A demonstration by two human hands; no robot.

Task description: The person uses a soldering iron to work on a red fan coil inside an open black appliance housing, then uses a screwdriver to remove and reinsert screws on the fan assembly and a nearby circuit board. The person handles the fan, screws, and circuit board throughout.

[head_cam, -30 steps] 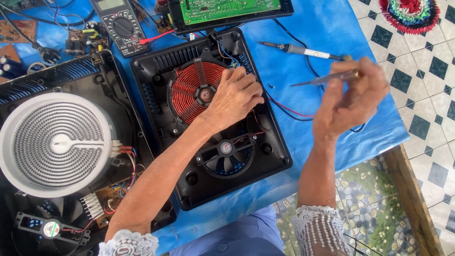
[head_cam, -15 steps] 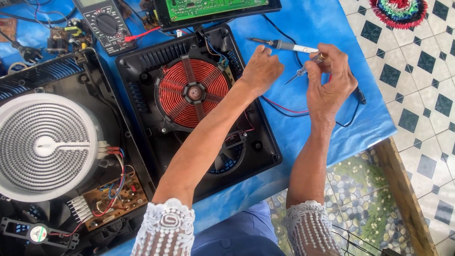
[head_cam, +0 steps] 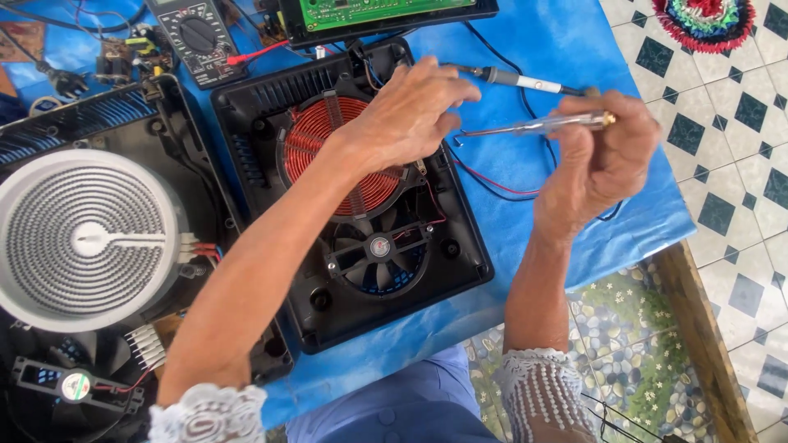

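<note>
An opened black induction cooker base (head_cam: pixel 460 279) lies on the blue cloth, showing a copper-red coil (head_cam: pixel 316 135) and a black fan (head_cam: pixel 379 250). My left hand (head_cam: pixel 410 111) hovers over the coil's right edge with fingers curled toward the cooker's upper right corner; whether it pinches anything I cannot tell. My right hand (head_cam: pixel 599 160) is shut on a thin metal-tipped screwdriver (head_cam: pixel 525 125), pointing left toward my left hand. A soldering iron (head_cam: pixel 513 79) lies on the cloth just beyond.
A second opened cooker with a round white spiral heater (head_cam: pixel 82 238) sits at the left. A multimeter (head_cam: pixel 197 37) and a green circuit board (head_cam: pixel 369 10) lie at the back. Red and black wires (head_cam: pixel 492 180) cross the blue cloth (head_cam: pixel 558 41). Tiled floor lies to the right.
My left hand moved from the coil's centre up and right to the cooker's corner. My right hand, with the screwdriver, came closer to it, tip now pointing left.
</note>
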